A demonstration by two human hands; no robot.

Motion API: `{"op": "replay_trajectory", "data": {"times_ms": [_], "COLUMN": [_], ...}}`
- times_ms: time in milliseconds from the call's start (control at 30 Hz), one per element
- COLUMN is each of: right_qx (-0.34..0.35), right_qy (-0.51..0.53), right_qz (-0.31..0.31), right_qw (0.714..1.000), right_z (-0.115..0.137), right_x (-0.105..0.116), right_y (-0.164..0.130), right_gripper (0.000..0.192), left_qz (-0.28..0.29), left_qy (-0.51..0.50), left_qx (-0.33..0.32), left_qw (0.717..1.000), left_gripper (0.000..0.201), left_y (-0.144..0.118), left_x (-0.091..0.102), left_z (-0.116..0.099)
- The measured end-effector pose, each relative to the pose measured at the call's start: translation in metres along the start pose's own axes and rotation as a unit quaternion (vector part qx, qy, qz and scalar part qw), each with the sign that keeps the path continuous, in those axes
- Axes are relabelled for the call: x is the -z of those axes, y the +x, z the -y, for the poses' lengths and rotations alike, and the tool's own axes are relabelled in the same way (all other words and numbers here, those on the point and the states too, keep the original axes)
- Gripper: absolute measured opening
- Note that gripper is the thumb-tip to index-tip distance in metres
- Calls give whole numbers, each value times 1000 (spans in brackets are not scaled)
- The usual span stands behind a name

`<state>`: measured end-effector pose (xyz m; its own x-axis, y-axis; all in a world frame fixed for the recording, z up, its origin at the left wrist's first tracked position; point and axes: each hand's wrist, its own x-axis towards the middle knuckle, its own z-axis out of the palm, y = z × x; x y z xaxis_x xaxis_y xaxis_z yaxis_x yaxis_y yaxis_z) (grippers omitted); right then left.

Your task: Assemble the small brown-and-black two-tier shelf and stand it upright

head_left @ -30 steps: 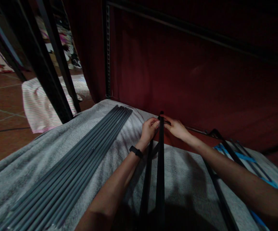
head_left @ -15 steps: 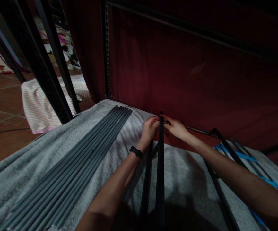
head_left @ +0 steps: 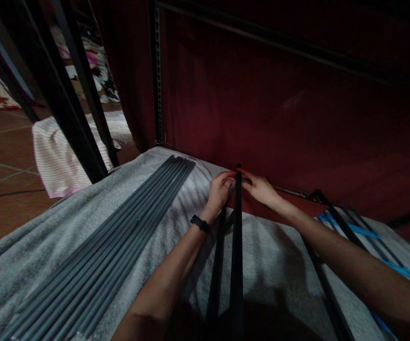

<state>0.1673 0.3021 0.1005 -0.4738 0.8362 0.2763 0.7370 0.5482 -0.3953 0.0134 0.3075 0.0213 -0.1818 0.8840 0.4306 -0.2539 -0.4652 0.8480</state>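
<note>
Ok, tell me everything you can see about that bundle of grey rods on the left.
The grey rods lie side by side in a flat row, around ten of them, long, thin and straight. They look like matte metal or plastic tubes. They rest on the grey towel, running diagonally from lower left toward the dark red curtain. Neither hand touches them.

Two hands, the left hand [head_left: 220, 190] and the right hand [head_left: 261, 189], at the far edge of one grey blanket [head_left: 66, 222]. One bundle of grey rods [head_left: 120, 237], about ten rods, exact count unclear. Two black bars [head_left: 236, 246] in the middle. One wristband [head_left: 200, 223]
</note>
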Motion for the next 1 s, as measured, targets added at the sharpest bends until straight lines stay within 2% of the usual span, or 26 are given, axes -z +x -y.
{"op": "replay_trajectory", "data": {"times_ms": [167,267,400,633,833,1000], "right_qx": [4,1,-3,-20,0,-1], "right_qy": [-7,-16,-23,-56,-6,-16], "right_qz": [0,-10,-24,-29,-5,-10], "right_qw": [1000,1000,999,998,1000,1000], "right_z": [-2,-1,4,4,-2,-1], "right_x": [-1,-2,-4,-2,3,4], "right_y": [0,-2,-4,-8,-9,-9], "right_gripper": [52,51,43,25,22,26], "left_qz": [5,27,25,11,8,15], "left_qy": [-31,-9,15,5,67,-12], "left_qx": [34,18,-4,16,-28,17], "left_qw": [999,999,1000,1000,997,1000], "left_gripper": [20,15,16,15,13,21], "left_y": [0,-2,-4,-2,-5,-6], "left_x": [-2,0,2,0,5,0], "left_z": [1,0,-3,2,-5,-4]}}
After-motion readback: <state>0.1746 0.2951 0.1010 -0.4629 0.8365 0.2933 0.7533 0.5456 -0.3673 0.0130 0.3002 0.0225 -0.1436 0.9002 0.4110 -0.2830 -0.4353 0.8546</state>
